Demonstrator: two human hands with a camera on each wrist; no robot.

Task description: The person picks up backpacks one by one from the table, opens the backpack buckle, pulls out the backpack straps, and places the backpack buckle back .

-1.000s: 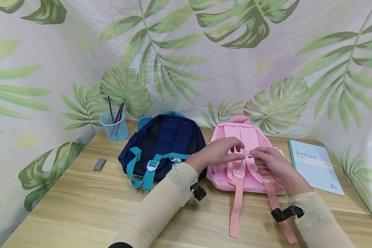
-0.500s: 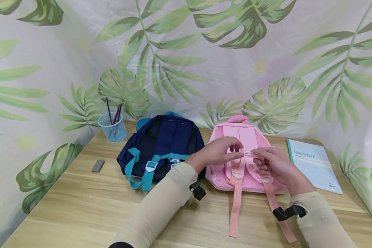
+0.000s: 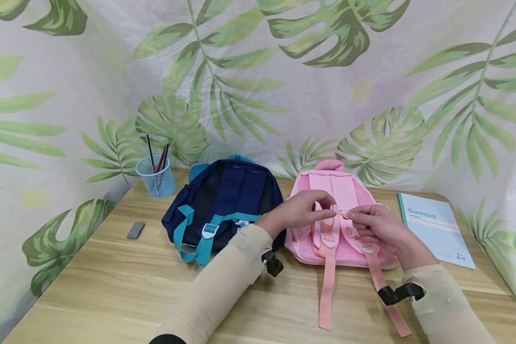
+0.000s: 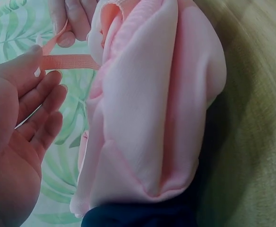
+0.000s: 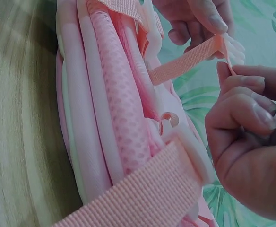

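A pink backpack [image 3: 306,246] lies on the table with its strap side up. My left hand [image 3: 303,209] is over it, pinching a white buckle [image 5: 236,51] where a narrow salmon webbing strap [image 5: 185,61] meets it. From the right, my right hand [image 3: 380,227] pinches the short end of that strap beside the buckle. The strap runs taut from the backpack to the fingers in both wrist views. Fingers partly hide the buckle. Two wider salmon straps hang over the near side, one of them the left strap [image 3: 327,291].
Left of the pink backpack lies a navy backpack [image 3: 242,184] with teal straps. A blue mesh cup [image 3: 156,180] with pens stands at back left, behind a grey eraser [image 3: 135,230]. A notebook [image 3: 436,229] lies at right. Leaf-printed cloth hangs behind the table.
Both hands stay above the pink backpack. The fingers shift slightly at the buckle, and my right fingertips come a little nearer the left ones. The backpacks have not moved.
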